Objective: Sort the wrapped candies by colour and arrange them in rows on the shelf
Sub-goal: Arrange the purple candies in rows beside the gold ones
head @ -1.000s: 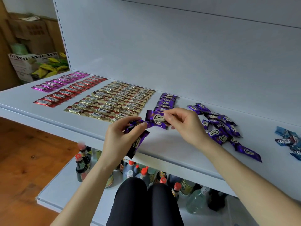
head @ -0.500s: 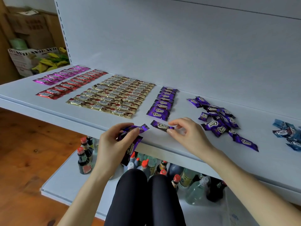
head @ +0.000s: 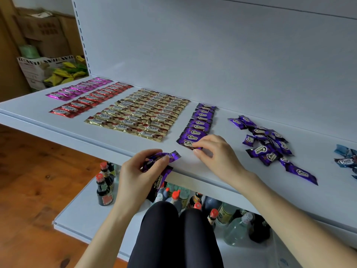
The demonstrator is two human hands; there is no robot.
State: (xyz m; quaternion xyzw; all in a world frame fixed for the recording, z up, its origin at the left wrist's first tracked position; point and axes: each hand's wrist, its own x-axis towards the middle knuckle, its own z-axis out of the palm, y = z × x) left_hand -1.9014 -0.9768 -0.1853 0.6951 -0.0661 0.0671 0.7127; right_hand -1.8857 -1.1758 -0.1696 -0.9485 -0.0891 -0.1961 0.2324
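Note:
On the white shelf (head: 222, 176) lie sorted rows of wrapped candies: pink (head: 77, 89), red (head: 88, 101), gold (head: 139, 115) and a purple row (head: 201, 120). My right hand (head: 214, 153) pinches the nearest purple candy (head: 186, 143) at the front end of that purple row, flat on the shelf. My left hand (head: 139, 171) grips a small bunch of purple candies (head: 162, 165) at the shelf's front edge. An unsorted purple pile (head: 268, 146) lies right of my right hand. Blue candies (head: 345, 159) sit at the far right.
Bottles (head: 104, 188) with red caps stand on the lower shelf under the front edge. My dark-clad knees (head: 173, 235) are below. Cardboard boxes and a crate of yellow-green packets (head: 63, 72) stand on the wooden floor at the left.
My right hand took a purple candy from my left hand's bunch, set it on the shelf, and slid it up against the front of the purple row.

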